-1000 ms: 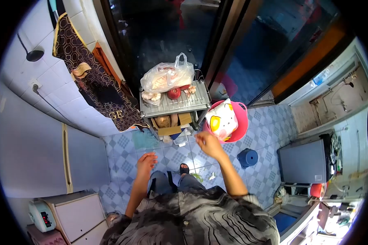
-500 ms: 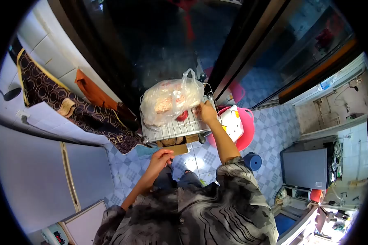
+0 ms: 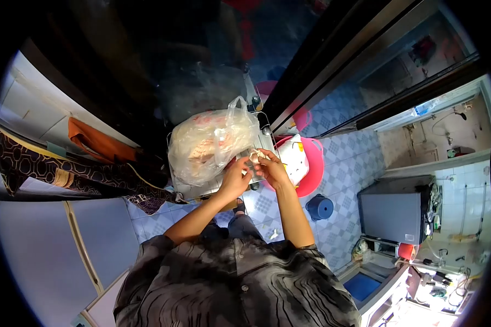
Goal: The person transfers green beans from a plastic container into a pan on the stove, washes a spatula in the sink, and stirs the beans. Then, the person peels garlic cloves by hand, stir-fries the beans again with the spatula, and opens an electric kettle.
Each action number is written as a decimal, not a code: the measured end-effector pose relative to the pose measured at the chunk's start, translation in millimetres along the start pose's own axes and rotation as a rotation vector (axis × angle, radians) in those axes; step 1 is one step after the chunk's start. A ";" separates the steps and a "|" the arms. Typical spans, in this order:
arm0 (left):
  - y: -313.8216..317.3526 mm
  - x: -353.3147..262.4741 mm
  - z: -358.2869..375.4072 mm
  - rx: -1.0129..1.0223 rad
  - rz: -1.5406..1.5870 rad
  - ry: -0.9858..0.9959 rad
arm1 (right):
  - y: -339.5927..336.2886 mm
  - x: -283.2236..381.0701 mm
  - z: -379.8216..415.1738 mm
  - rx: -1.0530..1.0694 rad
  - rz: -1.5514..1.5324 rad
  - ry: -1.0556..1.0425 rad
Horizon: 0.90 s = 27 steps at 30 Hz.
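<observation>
Just left of the frame's centre, both hands meet over the near right corner of a ribbed grey metal rack [image 3: 202, 188]. Left hand [image 3: 235, 175] and right hand [image 3: 271, 168] are drawn together, fingers pinched on a small pale item [image 3: 255, 156]; what it is I cannot tell. It lies between the two hands, equally near both. A bulging clear plastic bag [image 3: 210, 139] sits touching the left hand, up and leftward; a pink plastic basin [image 3: 315, 169] stands right.
</observation>
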<state>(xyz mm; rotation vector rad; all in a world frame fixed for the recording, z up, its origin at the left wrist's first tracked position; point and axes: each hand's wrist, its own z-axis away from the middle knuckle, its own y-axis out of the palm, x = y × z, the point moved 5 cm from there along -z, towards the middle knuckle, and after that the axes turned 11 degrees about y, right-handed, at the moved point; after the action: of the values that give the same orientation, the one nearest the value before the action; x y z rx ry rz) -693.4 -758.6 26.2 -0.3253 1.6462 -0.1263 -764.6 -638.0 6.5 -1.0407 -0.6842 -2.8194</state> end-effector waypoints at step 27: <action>33.3 -13.9 -18.8 0.021 -0.658 0.078 | -1.7 -21.3 -19.0 0.046 -0.086 0.036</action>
<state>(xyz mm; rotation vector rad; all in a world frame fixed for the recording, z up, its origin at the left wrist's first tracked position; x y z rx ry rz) -715.5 -725.0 32.3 -0.8462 1.5574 -0.6557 -760.0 -646.5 -20.4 -0.9739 -0.8055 -2.8714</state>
